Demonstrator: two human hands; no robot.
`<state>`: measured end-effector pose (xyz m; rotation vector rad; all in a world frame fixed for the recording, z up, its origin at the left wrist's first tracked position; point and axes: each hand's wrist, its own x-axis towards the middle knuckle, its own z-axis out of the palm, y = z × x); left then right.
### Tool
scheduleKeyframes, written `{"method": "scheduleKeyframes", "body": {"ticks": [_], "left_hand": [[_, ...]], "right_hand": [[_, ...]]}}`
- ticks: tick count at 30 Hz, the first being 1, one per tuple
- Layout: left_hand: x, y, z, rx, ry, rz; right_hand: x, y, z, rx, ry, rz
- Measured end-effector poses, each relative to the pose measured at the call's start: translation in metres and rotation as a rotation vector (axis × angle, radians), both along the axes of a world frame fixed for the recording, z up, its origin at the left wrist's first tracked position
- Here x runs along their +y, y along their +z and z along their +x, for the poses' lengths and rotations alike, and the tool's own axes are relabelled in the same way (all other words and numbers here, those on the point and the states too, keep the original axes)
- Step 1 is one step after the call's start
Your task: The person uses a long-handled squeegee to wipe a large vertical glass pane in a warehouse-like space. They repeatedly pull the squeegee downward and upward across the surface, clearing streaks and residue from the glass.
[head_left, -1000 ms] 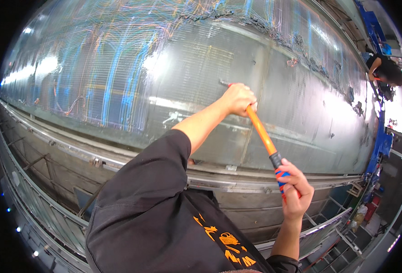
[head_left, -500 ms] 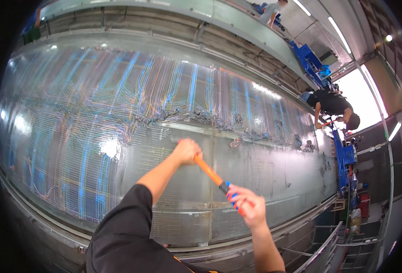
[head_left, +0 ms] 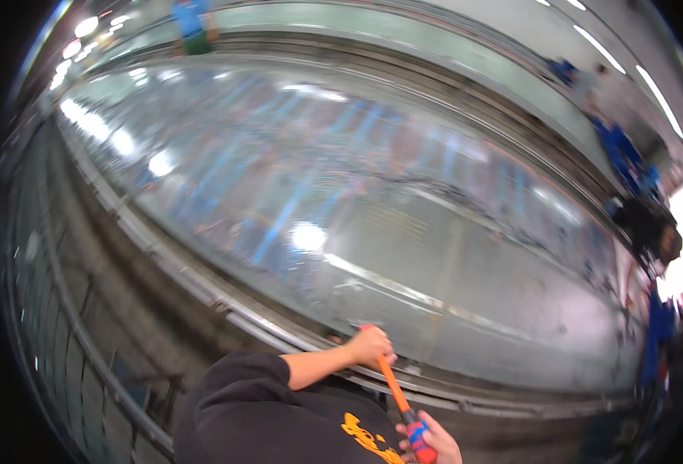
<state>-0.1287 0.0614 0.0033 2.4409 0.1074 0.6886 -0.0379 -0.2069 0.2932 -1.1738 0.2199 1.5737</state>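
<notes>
My left hand (head_left: 370,345) is closed around the far end of a tool with an orange shaft (head_left: 393,387); a bit of red sticks out beyond my fist, and my fist hides the rest of that end. Closed round the tool's red-and-blue grip (head_left: 419,435) is my right hand (head_left: 437,442), close to my body at the lower edge. The tool slants down to the right, over the near rail (head_left: 287,332) of a long glossy bed (head_left: 419,232). Blue and orange thread-like strands (head_left: 280,216) streak the bed's left and far parts. Its near right part is plain grey.
A second long pale bed (head_left: 434,54) runs behind. One person in blue (head_left: 192,17) stands at the far left, another in dark clothes (head_left: 647,228) at the bed's right end by blue machinery (head_left: 618,151). A metal railing (head_left: 86,332) curves along the lower left.
Both hands have drawn the tool back from over the bed's middle to its near edge, close to my body. My view has swung left, and the picture is blurred.
</notes>
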Motion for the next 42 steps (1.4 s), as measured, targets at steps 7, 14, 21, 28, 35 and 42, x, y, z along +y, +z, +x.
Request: {"method": "scheduleKeyframes", "body": {"ticks": [7,14,21,28,35,42], "left_hand": [[-0.034,-0.008,-0.021,-0.055,0.04,-0.009],[0.035,-0.037,0.02,-0.051,0.08,-0.136],[0.176,-0.018,0.136,-0.24,0.128,-0.027],[0.331,-0.031,0.275,-0.368,0.092,-0.081],[0.353,-0.027,0.315,-0.287,0.14,-0.075],[0.214,-0.024,0.19,-0.205,-0.044,0.014]], "right_hand": [[-0.06,-0.033,-0.017,-0.121,0.194,-0.04],[0.047,0.0,0.026,0.078,0.051,-0.029],[0.202,0.014,0.123,-0.003,-0.004,-0.23],[0.343,0.002,0.235,0.032,-0.122,-0.136],[0.367,-0.009,0.27,-0.033,-0.105,-0.042],[0.188,-0.034,0.111,0.001,-0.194,-0.019]]}}
